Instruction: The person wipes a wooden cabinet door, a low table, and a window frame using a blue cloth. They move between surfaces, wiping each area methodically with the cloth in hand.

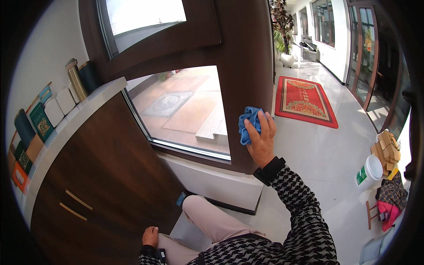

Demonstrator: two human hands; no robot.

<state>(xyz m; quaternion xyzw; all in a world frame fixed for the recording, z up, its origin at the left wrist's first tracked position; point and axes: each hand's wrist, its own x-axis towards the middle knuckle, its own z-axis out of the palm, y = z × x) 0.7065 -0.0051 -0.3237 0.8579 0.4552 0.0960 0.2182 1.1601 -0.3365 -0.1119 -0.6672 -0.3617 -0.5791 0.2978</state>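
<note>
My right hand point(262, 140) presses a crumpled blue cloth point(249, 121) against the dark brown window frame point(243, 86), close to its right edge. The fingers spread over the cloth and bunch it up. Left of the cloth is the lower window pane point(179, 109), through which a paved yard shows. My left hand point(150, 236) rests at my bent knee, beside the dark wooden cabinet point(92, 159); its fingers look curled and their far side is hidden.
A pale counter point(109, 86) holds a gold tumbler point(77, 79), white canisters and boxes. Below the window runs a white ledge point(212, 185). On the right floor are a red mat point(303, 101), a white bucket point(369, 172), cardboard boxes point(387, 149) and a stool with cloths point(391, 198).
</note>
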